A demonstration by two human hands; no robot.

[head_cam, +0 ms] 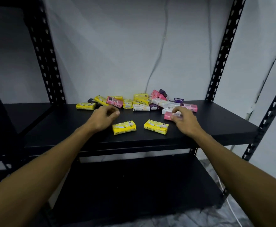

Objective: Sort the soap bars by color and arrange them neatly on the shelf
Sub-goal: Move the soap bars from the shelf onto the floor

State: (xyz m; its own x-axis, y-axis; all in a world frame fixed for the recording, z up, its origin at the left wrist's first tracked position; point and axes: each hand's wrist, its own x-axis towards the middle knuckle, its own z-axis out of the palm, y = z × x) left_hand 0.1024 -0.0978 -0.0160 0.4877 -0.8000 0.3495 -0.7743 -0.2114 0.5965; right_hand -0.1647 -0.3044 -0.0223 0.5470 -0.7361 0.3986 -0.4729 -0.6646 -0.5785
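Your right hand [184, 120] pinches a pink soap bar [168, 115] at the shelf [216, 123] front, beside two yellow bars [124, 127]; your left hand [103, 117] hovers loosely curled, holding nothing. Judged light, rigid, with slick wrappers: take each across its long edges.

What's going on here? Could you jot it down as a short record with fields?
surface: black shelf
sorted so far: two yellow soap bars side by side at the front
unsorted: mixed pile of yellow, pink, white and purple bars at the back
left hand: loosely curled, holds nothing
right hand: grips a pink soap bar
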